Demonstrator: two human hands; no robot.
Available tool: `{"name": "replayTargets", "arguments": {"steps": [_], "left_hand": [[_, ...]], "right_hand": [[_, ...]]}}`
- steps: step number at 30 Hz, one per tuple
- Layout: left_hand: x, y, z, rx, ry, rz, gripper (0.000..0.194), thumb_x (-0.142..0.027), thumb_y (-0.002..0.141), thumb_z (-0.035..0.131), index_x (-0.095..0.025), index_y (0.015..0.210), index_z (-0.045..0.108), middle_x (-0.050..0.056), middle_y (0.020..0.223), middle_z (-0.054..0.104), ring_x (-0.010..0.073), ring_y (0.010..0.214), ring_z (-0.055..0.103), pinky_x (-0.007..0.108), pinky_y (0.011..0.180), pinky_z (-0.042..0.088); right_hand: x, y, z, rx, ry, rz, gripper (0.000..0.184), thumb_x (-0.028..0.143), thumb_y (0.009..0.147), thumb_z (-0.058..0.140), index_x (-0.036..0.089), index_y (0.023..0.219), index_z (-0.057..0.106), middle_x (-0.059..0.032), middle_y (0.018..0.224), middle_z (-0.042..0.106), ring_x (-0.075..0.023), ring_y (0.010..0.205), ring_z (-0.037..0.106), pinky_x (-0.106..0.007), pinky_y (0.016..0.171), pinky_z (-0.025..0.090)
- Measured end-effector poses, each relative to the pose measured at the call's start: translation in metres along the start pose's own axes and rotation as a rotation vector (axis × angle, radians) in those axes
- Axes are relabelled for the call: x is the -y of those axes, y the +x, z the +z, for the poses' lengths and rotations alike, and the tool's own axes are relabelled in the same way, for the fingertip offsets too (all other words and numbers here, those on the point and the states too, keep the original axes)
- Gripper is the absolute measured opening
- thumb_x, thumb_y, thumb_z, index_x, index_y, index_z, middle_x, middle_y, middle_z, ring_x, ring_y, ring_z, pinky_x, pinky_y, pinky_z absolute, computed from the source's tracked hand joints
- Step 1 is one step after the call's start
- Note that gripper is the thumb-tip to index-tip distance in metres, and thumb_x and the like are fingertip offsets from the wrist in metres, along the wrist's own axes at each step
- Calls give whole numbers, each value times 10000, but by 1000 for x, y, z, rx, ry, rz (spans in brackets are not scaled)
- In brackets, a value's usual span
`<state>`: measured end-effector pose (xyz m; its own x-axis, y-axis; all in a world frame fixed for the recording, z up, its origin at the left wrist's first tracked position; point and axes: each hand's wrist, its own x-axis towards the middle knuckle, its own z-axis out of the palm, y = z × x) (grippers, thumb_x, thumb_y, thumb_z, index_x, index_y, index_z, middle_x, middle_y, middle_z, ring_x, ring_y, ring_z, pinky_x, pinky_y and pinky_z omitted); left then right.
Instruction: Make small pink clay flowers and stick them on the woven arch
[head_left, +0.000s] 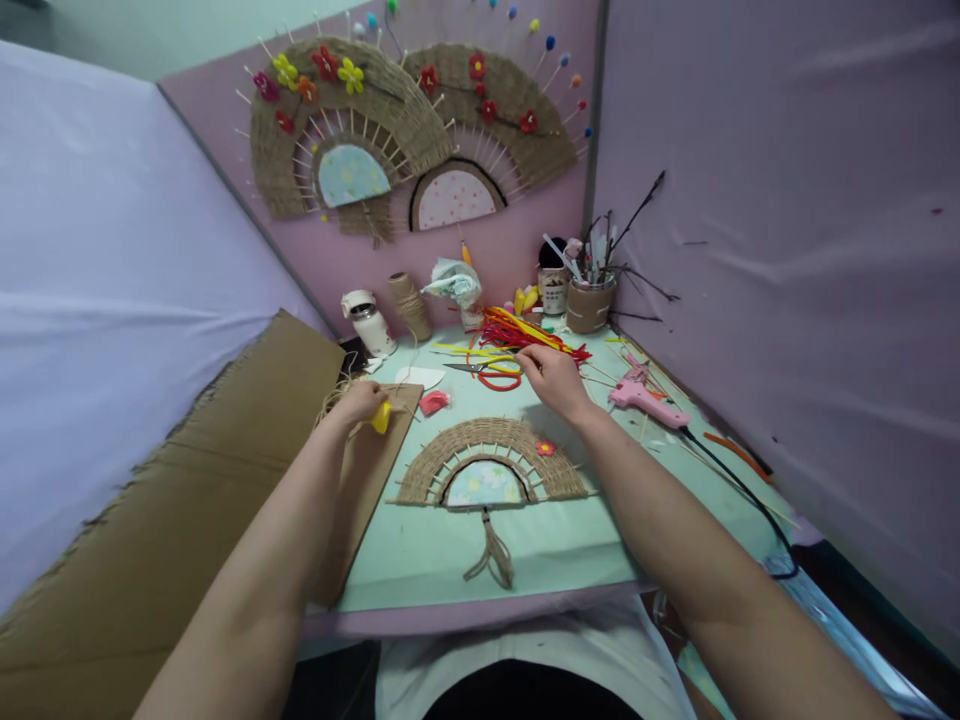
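My left hand (362, 402) is closed above a brown board at the left, with a small bright yellow piece (382, 417) at its fingers; its exact kind is unclear. My right hand (553, 380) has its fingers pinched together beside scissors (499, 381) and a heap of red, orange and yellow pipe cleaners (525, 330). What those fingertips hold, if anything, is hidden. Between my forearms lies a woven twine fan (450, 450) with a red flower on its right side, a floral half-round centre and a twine tassel (491, 555).
A pink glue gun (646, 398) with a black cord lies at the right. Along the back stand a white bottle (369, 325), a twine spool (409, 305) and a pot of twigs (590, 305). Two larger fans (277, 180) hang on the back panel. Cardboard (187, 480) leans at the left.
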<state>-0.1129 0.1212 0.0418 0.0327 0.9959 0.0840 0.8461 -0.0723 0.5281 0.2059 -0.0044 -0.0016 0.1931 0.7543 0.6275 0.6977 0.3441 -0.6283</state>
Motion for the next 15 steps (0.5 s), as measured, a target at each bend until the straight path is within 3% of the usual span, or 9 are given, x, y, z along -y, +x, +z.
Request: {"name": "replayTargets", "arguments": {"steps": [2, 4, 6, 8, 11, 15], "left_hand": [[4, 1, 5, -21, 29, -13, 206, -293, 561, 743, -197, 515, 567, 52, 564, 620, 229, 698, 615, 284, 674, 439], [1, -4, 11, -52, 102, 2, 196, -317, 588, 741, -172, 677, 643, 125, 833, 702, 288, 917, 626, 329, 793, 448], [-10, -12, 20, -102, 330, 136, 338, -366, 713, 653, -156, 977, 669, 169, 1138, 656, 316, 1108, 569, 387, 913, 417], [-24, -21, 32, 11, 407, 284, 435, -384, 791, 580, -160, 1161, 616, 159, 1265, 602, 297, 1173, 542, 391, 967, 396], [-42, -29, 53, 215, 471, 365, 543, -359, 735, 660, -190, 1244, 577, 126, 1299, 595, 296, 1209, 525, 376, 976, 396], [-51, -28, 70, 232, 466, 341, 454, -250, 669, 708, -186, 1116, 660, 132, 1123, 687, 336, 1102, 592, 432, 940, 413]], "right_hand": [[-2, 0, -1, -2, -10, 6, 248, 302, 926, 473, 186, 838, 674, -63, 818, 701, -197, 761, 621, -288, 723, 417], [-2, 1, -2, -2, -15, 6, 237, 293, 926, 482, 185, 837, 674, -60, 823, 703, -192, 759, 623, -281, 709, 411], [-1, 1, -2, -4, -17, -5, 243, 297, 930, 479, 183, 846, 676, -61, 829, 706, -188, 754, 623, -276, 698, 410], [0, 0, -1, -6, -22, -23, 255, 306, 936, 469, 183, 856, 677, -63, 832, 708, -187, 750, 623, -275, 693, 413], [1, -1, 0, 6, -41, -38, 254, 312, 937, 467, 188, 851, 672, -61, 829, 709, -186, 750, 624, -276, 688, 416], [-3, -2, 3, 24, -76, -35, 225, 299, 926, 481, 195, 843, 663, -54, 818, 708, -189, 749, 624, -278, 677, 418]]}}
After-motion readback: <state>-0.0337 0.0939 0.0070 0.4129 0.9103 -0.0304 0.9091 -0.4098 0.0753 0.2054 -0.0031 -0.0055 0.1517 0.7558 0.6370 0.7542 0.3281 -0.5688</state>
